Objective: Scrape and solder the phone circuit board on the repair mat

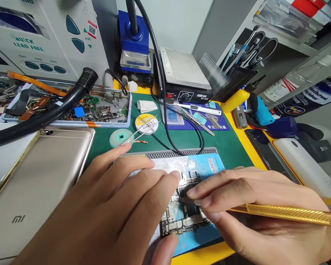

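My right hand [253,206] is closed on a precision knife [287,213] with a gold knurled handle. Its thin blade [189,200] points left onto a phone circuit board [179,222]. Stretched over the board's left side, my left hand [121,206] has its fingers extended, with the index fingertip close to the blade. Both hands cover parts of the board. Beneath it lies a blue and white work mat [191,239]. Thin metal tweezers [142,129] reach out past the far fingers of my left hand, over a yellow-and-white round tin [146,123]; whether those fingers touch them is unclear.
A gold phone [41,184] lies at left, below a tray of circuit parts [105,106] and a black hose [57,106]. A black cable [165,121] loops down behind the mat. Behind stand a hot plate [184,70] and a tool holder [237,81].
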Demonstrator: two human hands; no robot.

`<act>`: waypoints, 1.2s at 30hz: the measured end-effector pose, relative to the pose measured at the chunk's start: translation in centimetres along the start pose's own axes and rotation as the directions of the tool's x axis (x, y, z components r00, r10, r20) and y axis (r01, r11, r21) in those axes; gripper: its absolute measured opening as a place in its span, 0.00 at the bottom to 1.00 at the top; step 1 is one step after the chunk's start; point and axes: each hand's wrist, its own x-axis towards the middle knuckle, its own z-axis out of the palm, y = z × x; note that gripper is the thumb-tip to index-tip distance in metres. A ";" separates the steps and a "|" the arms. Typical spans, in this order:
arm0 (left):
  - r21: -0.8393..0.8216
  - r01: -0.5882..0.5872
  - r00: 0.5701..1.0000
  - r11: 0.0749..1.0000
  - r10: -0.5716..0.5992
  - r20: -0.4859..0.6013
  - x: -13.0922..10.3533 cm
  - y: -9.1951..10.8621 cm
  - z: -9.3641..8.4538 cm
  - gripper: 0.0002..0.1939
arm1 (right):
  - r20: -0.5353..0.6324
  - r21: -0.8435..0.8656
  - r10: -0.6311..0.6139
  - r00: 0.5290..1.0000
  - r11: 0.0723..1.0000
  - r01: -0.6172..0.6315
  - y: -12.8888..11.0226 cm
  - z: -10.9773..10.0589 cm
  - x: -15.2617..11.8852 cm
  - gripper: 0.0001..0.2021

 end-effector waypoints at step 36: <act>-0.001 0.007 1.000 1.000 -0.007 -0.004 -0.1 0.0 -0.2 0.21 | 0.009 0.019 0.015 1.000 1.000 -0.015 1.0 -1.7 -3.8 0.10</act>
